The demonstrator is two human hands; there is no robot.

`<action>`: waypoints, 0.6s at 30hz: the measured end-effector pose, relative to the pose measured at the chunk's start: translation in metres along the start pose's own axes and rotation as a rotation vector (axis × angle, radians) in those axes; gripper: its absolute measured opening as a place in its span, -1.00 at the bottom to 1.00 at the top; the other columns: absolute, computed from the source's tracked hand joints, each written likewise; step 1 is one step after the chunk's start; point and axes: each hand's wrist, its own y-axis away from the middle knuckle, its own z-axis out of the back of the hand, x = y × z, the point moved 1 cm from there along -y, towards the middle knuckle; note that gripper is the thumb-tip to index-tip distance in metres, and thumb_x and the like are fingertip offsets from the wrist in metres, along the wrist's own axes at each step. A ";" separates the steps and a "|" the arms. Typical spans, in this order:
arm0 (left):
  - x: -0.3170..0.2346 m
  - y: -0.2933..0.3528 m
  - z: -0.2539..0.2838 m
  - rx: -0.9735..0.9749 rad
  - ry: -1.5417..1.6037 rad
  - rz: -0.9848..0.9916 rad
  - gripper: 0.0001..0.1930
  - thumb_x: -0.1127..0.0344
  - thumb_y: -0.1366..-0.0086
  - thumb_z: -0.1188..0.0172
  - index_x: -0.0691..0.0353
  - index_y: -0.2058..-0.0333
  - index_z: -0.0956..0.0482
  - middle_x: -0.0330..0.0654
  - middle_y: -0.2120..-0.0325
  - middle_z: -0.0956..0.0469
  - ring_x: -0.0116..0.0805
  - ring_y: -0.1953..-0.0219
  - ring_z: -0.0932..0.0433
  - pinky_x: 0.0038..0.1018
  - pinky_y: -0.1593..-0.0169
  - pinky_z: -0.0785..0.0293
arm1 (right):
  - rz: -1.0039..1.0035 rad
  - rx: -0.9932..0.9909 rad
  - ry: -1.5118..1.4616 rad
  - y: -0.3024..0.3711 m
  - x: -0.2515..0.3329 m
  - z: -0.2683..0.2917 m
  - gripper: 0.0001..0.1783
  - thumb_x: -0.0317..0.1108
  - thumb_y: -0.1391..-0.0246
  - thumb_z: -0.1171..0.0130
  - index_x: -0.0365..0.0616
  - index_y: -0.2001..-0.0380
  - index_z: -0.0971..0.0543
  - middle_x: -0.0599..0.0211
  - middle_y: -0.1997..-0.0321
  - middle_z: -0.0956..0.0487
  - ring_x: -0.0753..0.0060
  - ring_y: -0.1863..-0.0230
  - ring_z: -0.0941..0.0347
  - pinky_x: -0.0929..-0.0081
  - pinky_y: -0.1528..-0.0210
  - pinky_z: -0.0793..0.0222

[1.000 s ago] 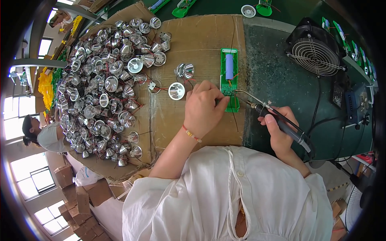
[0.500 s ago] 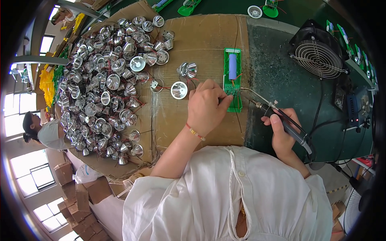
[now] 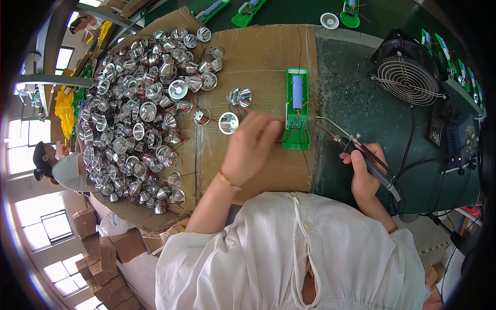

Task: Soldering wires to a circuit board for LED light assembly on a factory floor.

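A green plastic housing (image 3: 296, 140) lies on the cardboard, with a purple battery cell (image 3: 297, 92) in its upper part. Below the cell is a small green circuit board (image 3: 296, 123) with thin wires. My left hand (image 3: 253, 142) is just left of the housing, apart from the board; motion blurs its fingers. A soldering iron (image 3: 369, 163) with a thin bent feed tube rests in my right hand (image 3: 366, 173), fingers wrapped round its handle. Its tip stands slightly right of the housing. Nearest my left hand are a white-rimmed reflector cup (image 3: 229, 123) and a pair of shiny reflectors (image 3: 240, 97).
A big heap of silver reflector cups (image 3: 139, 119) with wires covers the left side. At the right stand a black fan (image 3: 408, 77) and a blue control box (image 3: 457, 144) with cables. More green housings (image 3: 248, 13) lie along the far edge. A co-worker (image 3: 64, 168) is at left.
My left hand has drawn back from the circuit board, down and to the left. The soldering iron's tip has shifted slightly away from the board, still in my right hand.
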 end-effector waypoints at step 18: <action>-0.003 0.015 0.006 0.232 -0.375 -0.008 -0.54 0.24 0.12 -0.32 0.24 0.19 -0.48 -0.20 0.57 -0.47 -0.30 0.50 -0.46 -0.39 0.32 -0.39 | 0.001 -0.091 -0.026 -0.002 -0.001 0.003 -0.88 -0.50 -0.01 -0.07 -0.32 0.40 -0.37 0.17 0.49 -0.51 0.47 0.49 -0.47 0.56 0.37 -0.43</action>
